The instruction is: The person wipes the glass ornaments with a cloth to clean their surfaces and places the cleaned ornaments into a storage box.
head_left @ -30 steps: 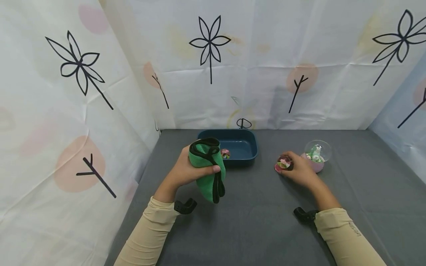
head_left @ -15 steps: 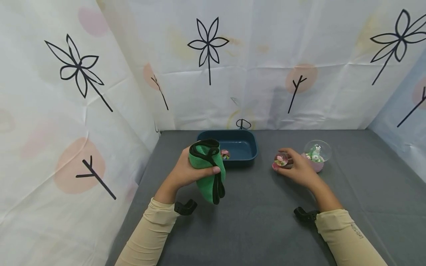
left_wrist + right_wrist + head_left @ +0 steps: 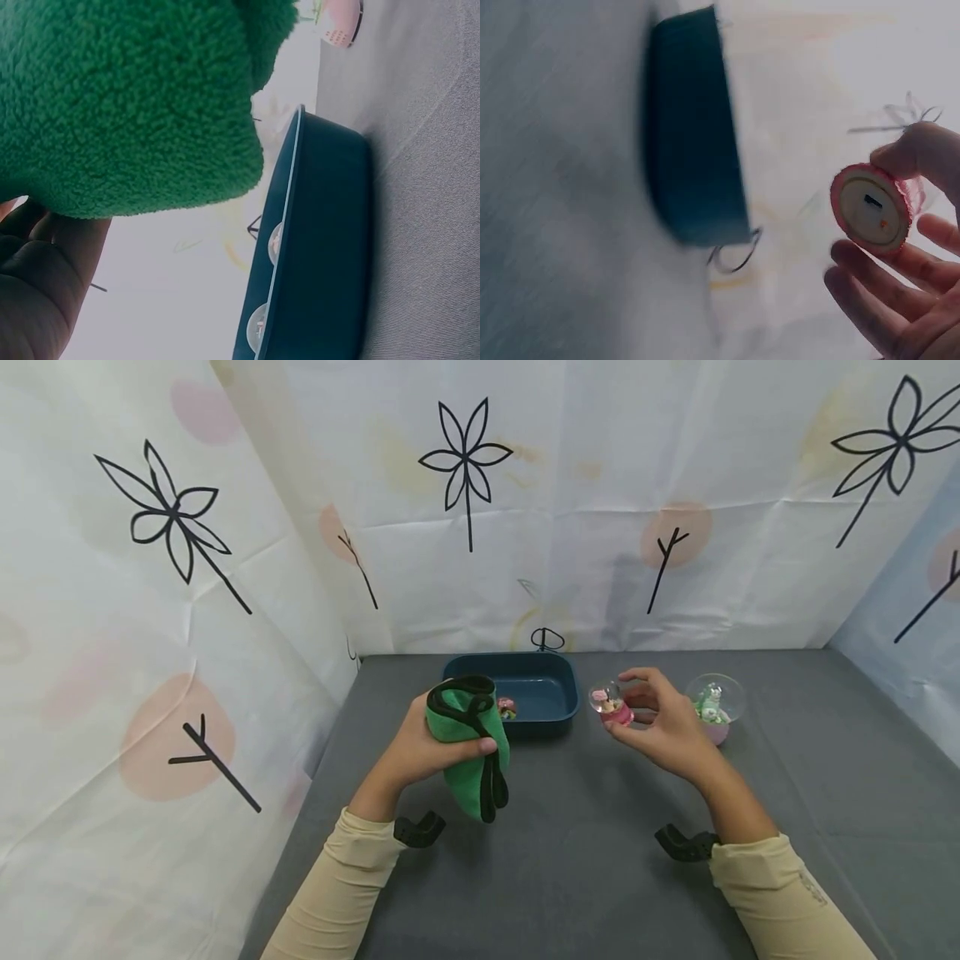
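Note:
My left hand (image 3: pixel 420 745) grips a folded green towel (image 3: pixel 474 777) with black edging, held up in front of the blue bin. The towel's fuzzy side (image 3: pixel 135 112) fills much of the left wrist view. In my right hand (image 3: pixel 675 731), thumb and fingers pinch a small snow globe (image 3: pixel 617 708) by its pink base, right of the bin. The right wrist view shows the round underside of that base (image 3: pixel 870 211). The dark blue bin (image 3: pixel 551 697) contains a small snow globe (image 3: pixel 507 708); two clear domes (image 3: pixel 275 244) show over its rim in the left wrist view.
A larger snow globe (image 3: pixel 716 700) with a white-and-green figure and pale pink base stands on the grey cloth-covered table (image 3: pixel 570 860), just behind my right hand. White printed fabric (image 3: pixel 570 568) hangs along the back and left sides.
My right hand has moved left toward the bin with the small snow globe, which has turned so its clear dome faces up and left. The left hand and towel stay nearly still.

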Demonstrator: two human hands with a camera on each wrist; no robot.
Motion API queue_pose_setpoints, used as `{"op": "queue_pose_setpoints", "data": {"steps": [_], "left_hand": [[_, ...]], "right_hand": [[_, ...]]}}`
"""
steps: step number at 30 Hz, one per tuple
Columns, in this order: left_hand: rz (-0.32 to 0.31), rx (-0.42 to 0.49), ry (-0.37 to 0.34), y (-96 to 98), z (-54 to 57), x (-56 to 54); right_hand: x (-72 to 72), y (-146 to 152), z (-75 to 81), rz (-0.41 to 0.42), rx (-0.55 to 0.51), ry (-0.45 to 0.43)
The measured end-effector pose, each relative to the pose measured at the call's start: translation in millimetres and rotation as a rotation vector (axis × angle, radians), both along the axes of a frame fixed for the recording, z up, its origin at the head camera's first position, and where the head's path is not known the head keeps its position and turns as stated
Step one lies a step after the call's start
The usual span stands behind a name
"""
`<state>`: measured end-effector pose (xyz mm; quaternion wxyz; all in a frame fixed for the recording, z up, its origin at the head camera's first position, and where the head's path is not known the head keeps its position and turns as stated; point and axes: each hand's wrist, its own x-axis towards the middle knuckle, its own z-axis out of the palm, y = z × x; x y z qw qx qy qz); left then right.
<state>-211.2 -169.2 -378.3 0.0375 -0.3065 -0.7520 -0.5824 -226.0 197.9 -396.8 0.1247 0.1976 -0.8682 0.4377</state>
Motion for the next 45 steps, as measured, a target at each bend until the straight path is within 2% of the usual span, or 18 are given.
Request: {"op": "queue_pose_setpoints", "data": {"steps": [5, 13, 17, 22, 28, 33, 40, 45], "left_hand": [[-0.009, 0.01, 0.011, 0.7, -0.5, 0.9], [-0.014, 0.02, -0.009, 3.2, -0.1, 3.4], [-0.026, 0.026, -0.015, 4.1, -1.0, 3.2], [-0.071, 0.045, -0.015, 6.2, -1.9, 2.0], [-0.111, 0.056, -0.012, 8.6, -2.7, 1.2], [-0.097, 0.039, -0.023, 10.1, -2.7, 2.0], [-0.078, 0.027, -0.053, 10.7, -4.3, 2.5], [-0.067, 0.03, -0.032, 11.9, -4.4, 2.6]], "right_hand": [[13.9, -14.5, 19.0, 0.039, -0.029, 0.026], [25.3, -38.8, 37.2, 0.175, -0.099, 0.18], [27.5, -52.0, 39.3, 0.252, -0.104, 0.231], [29.5, -66.8, 41.6, 0.335, -0.116, 0.265], [30.3, -81.8, 43.7, 0.357, -0.097, 0.272], [30.5, -90.9, 44.0, 0.356, -0.063, 0.319], [29.0, -98.5, 43.5, 0.429, -0.103, 0.383], [27.3, -97.9, 41.1, 0.438, -0.115, 0.403]]}}
